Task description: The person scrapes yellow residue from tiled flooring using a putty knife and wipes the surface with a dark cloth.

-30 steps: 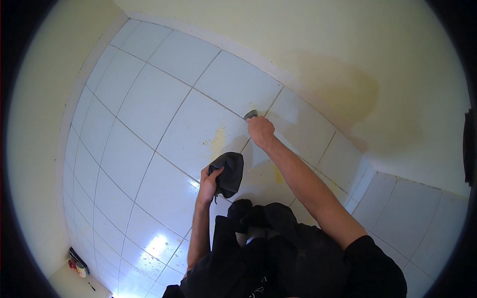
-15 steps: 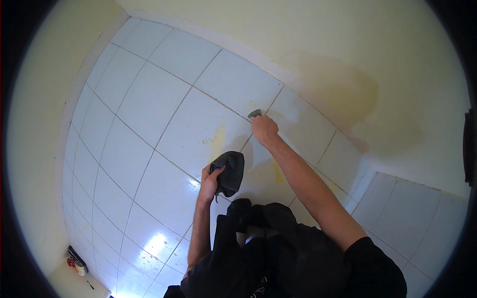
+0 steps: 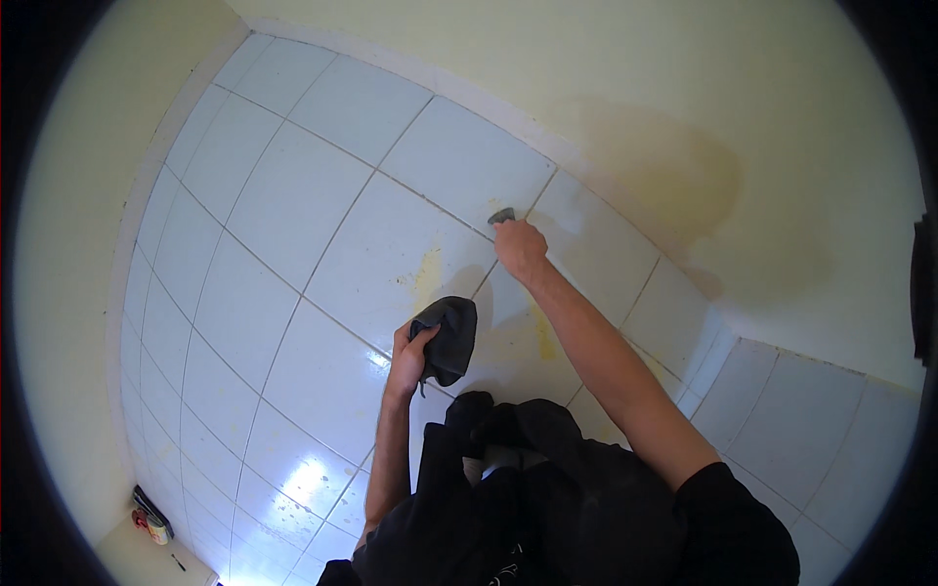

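In my right hand [image 3: 521,248] is a scraper [image 3: 502,216], its grey blade pressed at the white floor tiles by a faint yellow smear close to a grout crossing. The scraper's handle is hidden in my fist. My left hand [image 3: 407,361] grips a folded dark grey cloth [image 3: 449,337], thumb on top, held above the floor near my knees. Just beyond the cloth, a yellow stain [image 3: 428,272] with small dark crumbs marks the tile. Another yellow stain [image 3: 543,334] lies beside my right forearm.
Pale yellow walls [image 3: 782,107] border the tiled floor [image 3: 264,322] on the far side and the left. At the lower left, a red-and-white container [image 3: 151,527] stands by a dark object. A dark item [image 3: 920,293] shows at the right rim.
My right hand and the scraper have shifted slightly forward, away from me. The left hand keeps the cloth almost in the same place.
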### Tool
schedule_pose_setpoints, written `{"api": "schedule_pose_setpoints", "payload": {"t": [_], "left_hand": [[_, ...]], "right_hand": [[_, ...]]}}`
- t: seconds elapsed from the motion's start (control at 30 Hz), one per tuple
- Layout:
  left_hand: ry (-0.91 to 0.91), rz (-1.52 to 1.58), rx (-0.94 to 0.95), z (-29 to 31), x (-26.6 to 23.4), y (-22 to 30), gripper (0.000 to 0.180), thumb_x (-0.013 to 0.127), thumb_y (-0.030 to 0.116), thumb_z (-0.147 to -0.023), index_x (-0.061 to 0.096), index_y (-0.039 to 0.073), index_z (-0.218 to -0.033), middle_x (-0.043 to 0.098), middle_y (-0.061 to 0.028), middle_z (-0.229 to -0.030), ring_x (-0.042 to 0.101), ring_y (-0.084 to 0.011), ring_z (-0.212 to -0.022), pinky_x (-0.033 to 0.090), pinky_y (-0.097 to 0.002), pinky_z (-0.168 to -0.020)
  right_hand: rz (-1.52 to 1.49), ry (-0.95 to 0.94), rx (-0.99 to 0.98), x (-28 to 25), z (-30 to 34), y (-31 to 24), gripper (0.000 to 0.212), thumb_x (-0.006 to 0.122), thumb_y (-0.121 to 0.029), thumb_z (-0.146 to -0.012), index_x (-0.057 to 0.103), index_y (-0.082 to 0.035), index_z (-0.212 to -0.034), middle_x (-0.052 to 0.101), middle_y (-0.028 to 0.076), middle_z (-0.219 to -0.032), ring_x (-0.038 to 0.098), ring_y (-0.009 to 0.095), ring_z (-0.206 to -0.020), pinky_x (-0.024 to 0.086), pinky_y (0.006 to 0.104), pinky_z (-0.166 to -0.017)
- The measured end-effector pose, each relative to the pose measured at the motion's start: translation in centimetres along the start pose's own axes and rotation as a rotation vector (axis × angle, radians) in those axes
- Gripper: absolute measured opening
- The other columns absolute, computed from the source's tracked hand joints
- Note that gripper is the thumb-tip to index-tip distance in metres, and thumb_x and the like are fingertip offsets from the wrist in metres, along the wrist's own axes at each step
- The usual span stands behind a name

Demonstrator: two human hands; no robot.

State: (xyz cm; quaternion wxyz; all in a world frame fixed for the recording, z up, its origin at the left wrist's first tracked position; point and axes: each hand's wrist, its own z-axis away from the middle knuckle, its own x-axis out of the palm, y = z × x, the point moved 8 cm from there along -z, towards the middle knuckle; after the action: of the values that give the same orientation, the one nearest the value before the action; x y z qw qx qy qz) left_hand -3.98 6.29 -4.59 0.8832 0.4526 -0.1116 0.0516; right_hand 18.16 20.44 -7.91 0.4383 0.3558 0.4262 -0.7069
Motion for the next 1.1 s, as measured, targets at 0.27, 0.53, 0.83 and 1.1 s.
{"api": "schedule_pose_setpoints", "payload": {"t": [0.27, 0.53, 0.83, 1.1], "left_hand": [[0.009, 0.033, -0.016, 0.1, -0.2, 0.0, 0.024, 0.055, 0.011, -0.091, 0.063, -0.005, -0.107, 0.067, -0.0067, -0.096, 0.062, -0.013, -0.087, 0.048, -0.0256, -0.08], [0.004, 0.034, -0.018, 0.0, 0.0, -0.2, 0.025, 0.055, 0.012, -0.091, 0.063, -0.005, -0.108, 0.067, -0.0069, -0.097, 0.062, -0.0129, -0.087, 0.048, -0.0255, -0.08], [-0.011, -0.002, -0.001, 0.0, 0.0, -0.7, 0.029, 0.055, 0.013, -0.09, 0.061, -0.005, -0.111, 0.067, -0.0118, -0.101, 0.064, -0.0184, -0.092, 0.049, -0.0297, -0.085], [-0.004, 0.016, -0.017, 0.3, 0.1, -0.9, 0.028, 0.054, 0.012, -0.09, 0.061, -0.006, -0.111, 0.067, -0.0131, -0.102, 0.066, -0.02, -0.091, 0.051, -0.0299, -0.082]], "right_hand": [[0.099, -0.082, -0.045, 0.5, 0.0, -0.7, 0.039, 0.044, -0.029, -0.097, 0.072, -0.004, -0.084, 0.07, 0.017, -0.089, 0.068, 0.033, -0.087, 0.054, 0.0428, -0.074], [0.119, -0.092, -0.023, 0.3, -0.3, -0.8, 0.038, 0.044, -0.028, -0.097, 0.072, -0.004, -0.086, 0.07, 0.016, -0.093, 0.068, 0.031, -0.088, 0.055, 0.0405, -0.074], [0.072, -0.044, -0.01, -0.2, -0.1, -1.1, 0.036, 0.045, -0.027, -0.097, 0.072, -0.006, -0.089, 0.07, 0.014, -0.09, 0.069, 0.03, -0.087, 0.055, 0.0396, -0.073], [0.102, -0.057, -0.018, 0.5, -0.1, -1.4, 0.039, 0.043, -0.028, -0.098, 0.072, -0.005, -0.087, 0.07, 0.016, -0.089, 0.068, 0.032, -0.086, 0.055, 0.0408, -0.073]]}}
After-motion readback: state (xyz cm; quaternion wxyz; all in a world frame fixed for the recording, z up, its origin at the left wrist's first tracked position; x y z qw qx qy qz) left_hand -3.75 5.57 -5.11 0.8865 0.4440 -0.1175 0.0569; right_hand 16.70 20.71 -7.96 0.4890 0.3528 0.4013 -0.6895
